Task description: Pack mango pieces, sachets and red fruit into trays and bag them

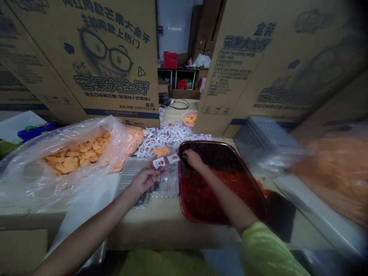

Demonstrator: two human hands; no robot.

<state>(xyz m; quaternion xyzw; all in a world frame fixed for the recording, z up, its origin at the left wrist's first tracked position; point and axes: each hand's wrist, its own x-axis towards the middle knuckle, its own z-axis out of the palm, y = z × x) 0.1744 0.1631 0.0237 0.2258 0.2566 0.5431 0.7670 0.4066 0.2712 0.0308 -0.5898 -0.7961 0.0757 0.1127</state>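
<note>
Small white-and-red plastic sachets (159, 163) rest at the loosely spread fingers of our left hand (146, 178), light, slick, best pinched by an edge. Our right hand (193, 159) curls into the far end of a red-rimmed dark tray (179, 184); what it grasps, we cannot tell.

1 left hand (146, 178), 1 right hand (193, 159), 1 red tray (207, 142), 1 pink bowl (185, 122).
</note>
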